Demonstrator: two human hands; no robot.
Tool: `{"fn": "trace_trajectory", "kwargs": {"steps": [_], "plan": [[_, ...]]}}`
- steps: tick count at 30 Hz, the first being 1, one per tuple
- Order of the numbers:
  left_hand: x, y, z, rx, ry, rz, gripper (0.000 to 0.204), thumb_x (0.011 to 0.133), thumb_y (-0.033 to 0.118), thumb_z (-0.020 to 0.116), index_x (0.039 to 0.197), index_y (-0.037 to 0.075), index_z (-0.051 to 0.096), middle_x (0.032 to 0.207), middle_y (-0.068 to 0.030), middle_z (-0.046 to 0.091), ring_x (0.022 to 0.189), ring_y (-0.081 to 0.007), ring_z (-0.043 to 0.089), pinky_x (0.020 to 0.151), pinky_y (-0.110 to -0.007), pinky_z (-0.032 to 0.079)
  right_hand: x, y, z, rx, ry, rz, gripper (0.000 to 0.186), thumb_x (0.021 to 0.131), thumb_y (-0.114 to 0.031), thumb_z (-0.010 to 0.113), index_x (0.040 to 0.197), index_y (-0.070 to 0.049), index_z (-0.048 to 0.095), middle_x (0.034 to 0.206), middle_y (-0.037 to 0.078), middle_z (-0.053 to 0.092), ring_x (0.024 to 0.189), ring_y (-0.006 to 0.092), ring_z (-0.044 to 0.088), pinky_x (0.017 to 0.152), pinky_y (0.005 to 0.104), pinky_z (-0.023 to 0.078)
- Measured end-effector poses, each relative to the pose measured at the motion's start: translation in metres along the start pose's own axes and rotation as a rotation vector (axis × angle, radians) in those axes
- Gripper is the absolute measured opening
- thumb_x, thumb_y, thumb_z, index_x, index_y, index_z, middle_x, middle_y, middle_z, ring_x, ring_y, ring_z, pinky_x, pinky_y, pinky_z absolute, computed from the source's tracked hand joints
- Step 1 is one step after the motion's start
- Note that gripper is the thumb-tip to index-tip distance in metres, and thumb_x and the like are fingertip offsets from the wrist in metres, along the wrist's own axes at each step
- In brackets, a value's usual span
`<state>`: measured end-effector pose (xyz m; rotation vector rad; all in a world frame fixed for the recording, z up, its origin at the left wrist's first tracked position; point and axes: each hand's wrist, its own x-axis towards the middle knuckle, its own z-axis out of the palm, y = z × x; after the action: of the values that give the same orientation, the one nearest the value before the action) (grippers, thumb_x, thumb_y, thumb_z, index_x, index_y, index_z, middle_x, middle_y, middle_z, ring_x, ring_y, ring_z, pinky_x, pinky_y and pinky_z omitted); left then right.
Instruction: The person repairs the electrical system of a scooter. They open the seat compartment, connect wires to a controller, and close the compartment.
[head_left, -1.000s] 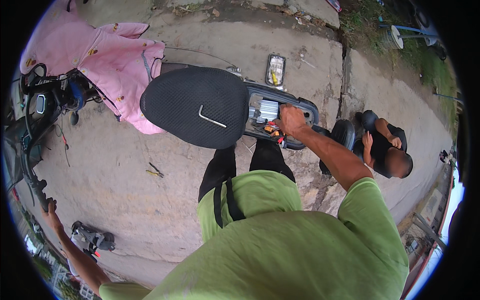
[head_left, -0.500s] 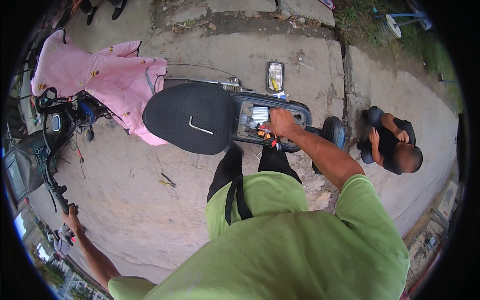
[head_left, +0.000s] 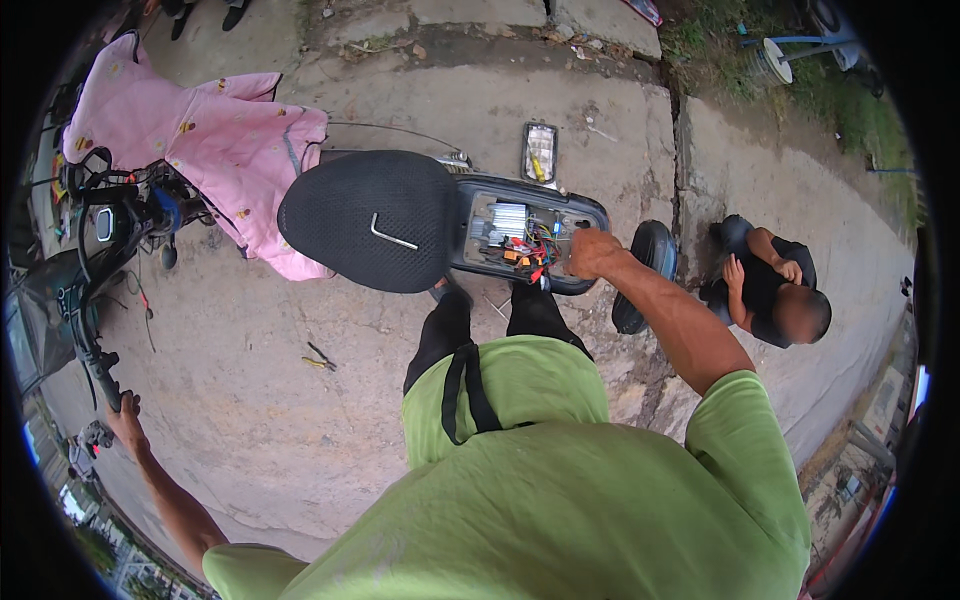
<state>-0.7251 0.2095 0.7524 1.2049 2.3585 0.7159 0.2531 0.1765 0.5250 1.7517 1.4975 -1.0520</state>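
The right hand (head_left: 594, 252) shifts rearward from over the middle of the open black plastic compartment (head_left: 463, 230) to its back end, uncovering a tangle of thin, multicoloured wires (head_left: 543, 238). At far left, the left hand (head_left: 127, 420) wraps a black rubber handlebar grip (head_left: 116, 397), though the finger detail is small and warped near the picture's rim. The two-wheeler lies across the view, in front of the person, and is likely heavy and rigid; the grip and the solid frame look like the sound places to hold. A pink quilted cover with bee prints (head_left: 205, 135) hides much of its front. Next comes the wide black mesh seat (head_left: 345, 255), probably padded, carrying a loose silver L-shaped hex key (head_left: 392, 236) (smooth metal, apt to slide off). Behind it, the silver finned metal box (head_left: 507, 219) looks stiff, while the wires seem light, limp and easily tugged loose, so better held by their orange plastic connectors (head_left: 517, 259). The right hand is curled narrow; its fingertips are hidden, so I cannot tell what it holds.
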Motion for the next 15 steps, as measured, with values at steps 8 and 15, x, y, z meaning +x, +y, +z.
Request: {"fn": "trace_trajectory", "kwargs": {"steps": [8,15], "plan": [[0.004,-0.002,-0.001,0.016,-0.011,0.027,0.046,0.093,0.016,0.068,0.137,0.003,0.062,0.101,-0.0039,0.068,0.085,-0.0147,0.069,0.074,-0.029,0.052,0.036,0.0,0.04,0.173,0.15,-0.07,0.038,0.083,-0.028,0.075,0.098,0.007,0.074,0.101,0.034,0.071,0.102,0.0452,0.071,0.091,0.0505,0.057],[0.014,-0.019,-0.021,0.004,0.005,0.056,0.046,0.093,0.019,0.07,0.135,0.003,0.062,0.102,-0.0038,0.068,0.086,-0.0161,0.07,0.076,-0.03,0.052,0.045,-0.013,0.037,0.356,0.254,0.045,0.029,0.084,-0.017,0.071,0.103,0.005,0.075,0.108,0.033,0.071,0.107,0.0473,0.069,0.096,0.0514,0.056]]}}
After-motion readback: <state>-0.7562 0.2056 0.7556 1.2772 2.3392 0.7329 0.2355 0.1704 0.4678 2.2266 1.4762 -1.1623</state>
